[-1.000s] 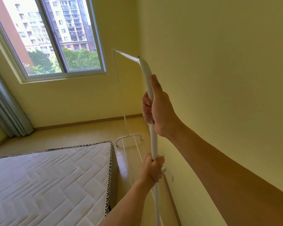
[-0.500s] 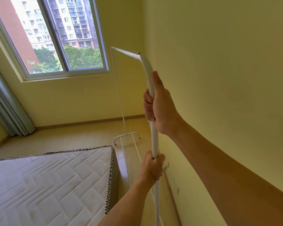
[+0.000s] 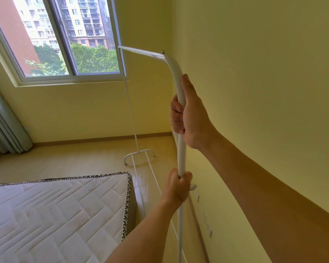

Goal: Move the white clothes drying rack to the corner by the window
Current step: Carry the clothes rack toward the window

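The white clothes drying rack point(image 3: 181, 154) stands along the right-hand yellow wall, its near upright pole rising in front of me. My right hand point(image 3: 190, 114) grips that pole high up, just under its curved top. My left hand point(image 3: 178, 184) grips the same pole lower down. The top bar runs away from me to the far upright, whose curved foot point(image 3: 139, 153) rests on the floor near the corner under the window point(image 3: 65, 38). The near foot is out of view below.
A bare quilted mattress point(image 3: 55, 215) fills the lower left, leaving a narrow floor strip beside the wall. Grey curtains point(image 3: 4, 122) hang at the far left. Wall sockets point(image 3: 207, 226) sit low on the right wall.
The view has moved forward toward the window. The rack's far foot sits a little nearer the corner. Both hands keep the same grips on the pole.
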Demonstrator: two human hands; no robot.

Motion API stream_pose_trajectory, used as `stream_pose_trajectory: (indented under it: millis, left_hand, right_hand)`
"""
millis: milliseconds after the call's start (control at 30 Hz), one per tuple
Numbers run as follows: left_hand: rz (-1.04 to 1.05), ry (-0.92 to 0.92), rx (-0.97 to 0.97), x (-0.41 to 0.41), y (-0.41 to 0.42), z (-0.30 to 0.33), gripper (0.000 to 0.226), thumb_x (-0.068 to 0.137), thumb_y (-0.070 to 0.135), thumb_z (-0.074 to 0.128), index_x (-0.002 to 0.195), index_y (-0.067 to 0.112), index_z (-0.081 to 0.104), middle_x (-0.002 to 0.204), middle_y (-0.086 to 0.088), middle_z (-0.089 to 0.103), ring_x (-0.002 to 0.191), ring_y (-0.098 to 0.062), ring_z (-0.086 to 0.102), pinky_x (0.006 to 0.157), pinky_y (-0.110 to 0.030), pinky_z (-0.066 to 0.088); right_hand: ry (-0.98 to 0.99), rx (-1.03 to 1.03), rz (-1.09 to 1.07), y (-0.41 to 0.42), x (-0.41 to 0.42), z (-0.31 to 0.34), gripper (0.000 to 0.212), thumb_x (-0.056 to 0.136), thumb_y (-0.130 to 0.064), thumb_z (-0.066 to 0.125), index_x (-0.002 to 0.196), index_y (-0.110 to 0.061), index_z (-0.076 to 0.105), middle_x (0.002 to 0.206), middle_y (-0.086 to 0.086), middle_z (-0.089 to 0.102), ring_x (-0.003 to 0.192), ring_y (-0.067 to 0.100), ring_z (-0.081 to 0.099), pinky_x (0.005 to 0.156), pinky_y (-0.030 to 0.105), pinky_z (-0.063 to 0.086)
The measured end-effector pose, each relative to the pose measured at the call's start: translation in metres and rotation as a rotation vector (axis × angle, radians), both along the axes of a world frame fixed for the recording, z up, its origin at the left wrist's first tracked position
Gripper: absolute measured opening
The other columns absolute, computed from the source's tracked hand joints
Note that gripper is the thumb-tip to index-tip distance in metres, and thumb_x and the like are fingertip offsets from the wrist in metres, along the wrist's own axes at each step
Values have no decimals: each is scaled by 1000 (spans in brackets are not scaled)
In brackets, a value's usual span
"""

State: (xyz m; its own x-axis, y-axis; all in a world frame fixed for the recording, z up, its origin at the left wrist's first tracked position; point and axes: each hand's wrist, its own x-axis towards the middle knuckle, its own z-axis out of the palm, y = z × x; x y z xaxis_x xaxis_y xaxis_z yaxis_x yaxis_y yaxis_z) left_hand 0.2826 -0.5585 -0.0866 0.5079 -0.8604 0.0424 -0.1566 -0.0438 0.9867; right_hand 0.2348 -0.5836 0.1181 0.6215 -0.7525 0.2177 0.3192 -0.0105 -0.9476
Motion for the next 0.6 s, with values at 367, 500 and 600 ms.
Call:
stream_pose_trajectory:
  millis: [367,500,600]
  left_hand:
    - [72,9,31,49,-72,2,19,68,21,46,51,21,39,38,7,43,29,-6,45,33,-20,34]
    - [92,29,22,59,-101,1,25,74,18,48,51,22,42,45,4,44,30,-5,48,32,-18,36]
    - [136,27,29,72,-121,-1,21,70,22,48,50,23,43,42,7,45,30,-4,44,32,-18,36]
  right_hand:
    - [-4,9,64,-77,48,-1,59,91,-67,38,55,-22,29,49,-2,23,45,15,16,45,32,11]
    - [-22,40,99,-109,61,-2,59,91,-67,39,55,-22,28,50,-3,21,46,15,14,44,30,9]
    - [-25,34,118,-131,76,-4,59,91,-66,38,54,-22,29,49,-3,22,44,14,15,43,29,10]
